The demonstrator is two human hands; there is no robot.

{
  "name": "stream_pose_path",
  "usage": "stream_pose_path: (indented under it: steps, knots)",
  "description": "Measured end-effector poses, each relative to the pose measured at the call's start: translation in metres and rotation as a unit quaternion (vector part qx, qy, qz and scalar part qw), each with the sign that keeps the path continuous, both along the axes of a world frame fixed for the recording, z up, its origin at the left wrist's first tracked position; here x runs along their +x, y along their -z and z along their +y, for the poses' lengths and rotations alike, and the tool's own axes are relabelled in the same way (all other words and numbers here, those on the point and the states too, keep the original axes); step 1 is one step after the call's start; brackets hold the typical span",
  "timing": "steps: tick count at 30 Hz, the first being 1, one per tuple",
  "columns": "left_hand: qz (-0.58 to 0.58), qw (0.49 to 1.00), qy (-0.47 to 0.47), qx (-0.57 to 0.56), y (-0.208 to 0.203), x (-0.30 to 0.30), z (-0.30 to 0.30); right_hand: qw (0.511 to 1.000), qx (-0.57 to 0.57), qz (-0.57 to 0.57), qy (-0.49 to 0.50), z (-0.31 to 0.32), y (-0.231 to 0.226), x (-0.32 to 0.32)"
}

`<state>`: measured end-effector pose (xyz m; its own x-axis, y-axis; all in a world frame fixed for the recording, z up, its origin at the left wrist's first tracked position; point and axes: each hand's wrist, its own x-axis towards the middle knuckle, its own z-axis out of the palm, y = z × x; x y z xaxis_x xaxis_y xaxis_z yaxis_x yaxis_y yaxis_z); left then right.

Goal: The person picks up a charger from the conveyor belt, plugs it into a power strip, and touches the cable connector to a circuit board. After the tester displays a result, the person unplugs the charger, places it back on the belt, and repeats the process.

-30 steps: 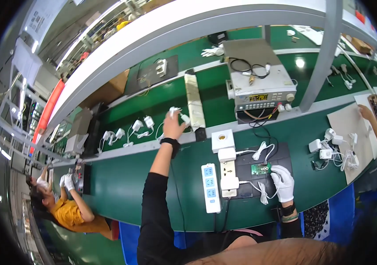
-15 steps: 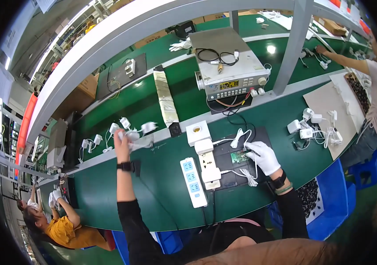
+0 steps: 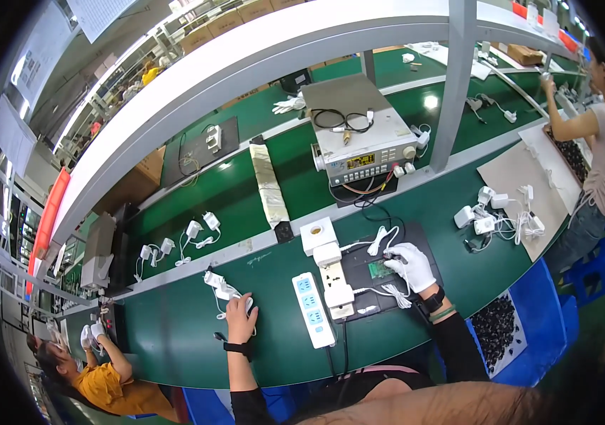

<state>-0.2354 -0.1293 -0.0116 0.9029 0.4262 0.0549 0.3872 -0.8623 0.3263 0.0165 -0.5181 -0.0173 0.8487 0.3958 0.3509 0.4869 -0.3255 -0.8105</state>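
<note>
Left of the power strip, my bare left hand is closed around the cable of a white charger, low over the green table. The charger's plug body lies beyond my fingertips. My right hand, in a white glove, pinches a small dark cable end at a green circuit board on a black mat. My fingers partly hide that contact. White adapters sit plugged into a socket block left of the board, with bundled white cables running to the mat.
A white power strip with blue sockets lies beside the block. Behind stands a grey bench instrument. Several chargers rest on the green belt, more at the right. Co-workers sit left and stand right. A blue bin is lower right.
My left hand has come back from above the belt, down and right to the table, bringing the white charger. My right hand stays at the circuit board, shifted slightly.
</note>
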Motion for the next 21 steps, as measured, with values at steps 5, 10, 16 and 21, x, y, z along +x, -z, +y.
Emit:
stream_pose_path:
  steps: [5, 10, 16, 21]
  knots:
    - [-0.078, 0.995, -0.043, 0.033, 0.000, -0.007, -0.012, 0.999, -0.039, -0.017, -0.033, -0.001, -0.001, 0.010]
    - [-0.232, 0.967, -0.086, 0.055, -0.023, -0.007, -0.058, 0.995, -0.073, 0.012, -0.062, -0.003, -0.006, 0.018]
    - [-0.256, 0.965, -0.027, -0.046, -0.015, -0.018, -0.058, 0.998, -0.045, 0.010, -0.043, -0.001, -0.013, 0.008]
    - [-0.235, 0.941, -0.046, -0.240, -0.012, -0.015, -0.066, 0.987, 0.067, 0.148, -0.010, -0.003, -0.001, 0.004]
